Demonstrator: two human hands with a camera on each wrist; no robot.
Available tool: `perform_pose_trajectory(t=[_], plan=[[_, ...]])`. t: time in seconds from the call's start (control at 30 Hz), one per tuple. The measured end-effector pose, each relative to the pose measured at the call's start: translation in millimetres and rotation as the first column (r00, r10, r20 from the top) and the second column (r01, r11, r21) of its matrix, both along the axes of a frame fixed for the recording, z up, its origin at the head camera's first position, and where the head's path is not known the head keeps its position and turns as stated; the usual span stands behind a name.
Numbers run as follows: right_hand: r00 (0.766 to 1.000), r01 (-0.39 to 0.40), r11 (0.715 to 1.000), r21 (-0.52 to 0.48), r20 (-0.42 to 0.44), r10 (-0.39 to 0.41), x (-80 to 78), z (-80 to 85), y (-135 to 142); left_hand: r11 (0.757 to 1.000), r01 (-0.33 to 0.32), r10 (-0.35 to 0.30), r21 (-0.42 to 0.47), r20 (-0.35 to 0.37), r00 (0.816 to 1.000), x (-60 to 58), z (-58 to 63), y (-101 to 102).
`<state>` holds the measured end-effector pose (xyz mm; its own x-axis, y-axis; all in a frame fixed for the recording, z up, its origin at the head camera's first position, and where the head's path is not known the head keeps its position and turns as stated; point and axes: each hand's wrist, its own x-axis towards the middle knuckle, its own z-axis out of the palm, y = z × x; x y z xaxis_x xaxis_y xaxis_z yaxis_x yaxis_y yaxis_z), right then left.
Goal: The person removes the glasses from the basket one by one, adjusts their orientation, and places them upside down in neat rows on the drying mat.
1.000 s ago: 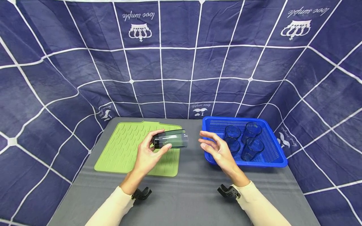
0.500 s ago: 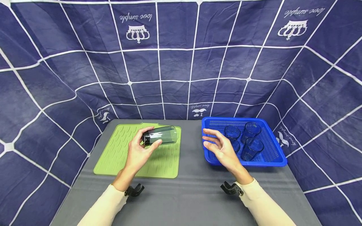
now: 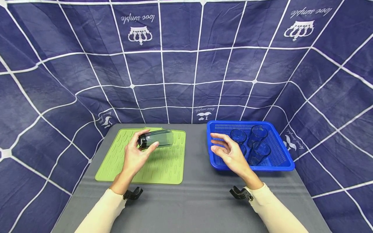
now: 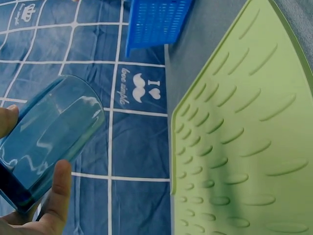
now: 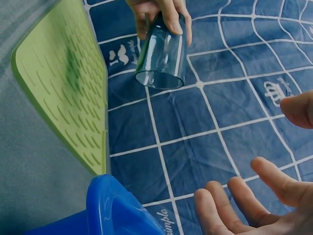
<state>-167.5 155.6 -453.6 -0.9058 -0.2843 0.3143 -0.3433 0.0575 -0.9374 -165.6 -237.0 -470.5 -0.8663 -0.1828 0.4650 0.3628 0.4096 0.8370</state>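
My left hand (image 3: 136, 155) grips a tinted drinking glass (image 3: 159, 138) near its thick base. The glass lies on its side in the air above the green drying mat (image 3: 163, 168), mouth toward the right. In the left wrist view the thumb and a finger span the glass (image 4: 54, 132), and the mat (image 4: 254, 161) shows below it with a soft shadow. My right hand (image 3: 233, 158) holds nothing; its fingers are loosely bent over the left edge of the blue basket (image 3: 284, 166). Upright in that basket stand several similar glasses (image 3: 259, 152), one partly hidden behind the hand.
Grey cloth (image 3: 195, 200) covers the table under mat and basket. A blue curtain (image 3: 180, 68) with white grid lines rises behind and on both sides. Each wrist wears a black strap mount (image 3: 132, 193).
My left hand has carried the glass leftward, from the mat's right edge to over its middle. The right hand has shifted only slightly to the right, staying by the basket.
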Motion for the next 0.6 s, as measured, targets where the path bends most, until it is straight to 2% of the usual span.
perform_pose_trajectory(t=[0.23,0.6], plan=[[0.999,0.022,0.998,0.059,-0.028,-0.020,0.3,0.3,-0.5,0.997,-0.059,0.059,-0.043,-0.001,0.998,-0.3,-2.0,-5.8],[0.997,0.036,0.994,0.099,-0.077,-0.028,1.1,2.4,-1.2,0.987,-0.146,0.151,-0.064,0.092,0.984,-2.5,-5.5,-13.7]])
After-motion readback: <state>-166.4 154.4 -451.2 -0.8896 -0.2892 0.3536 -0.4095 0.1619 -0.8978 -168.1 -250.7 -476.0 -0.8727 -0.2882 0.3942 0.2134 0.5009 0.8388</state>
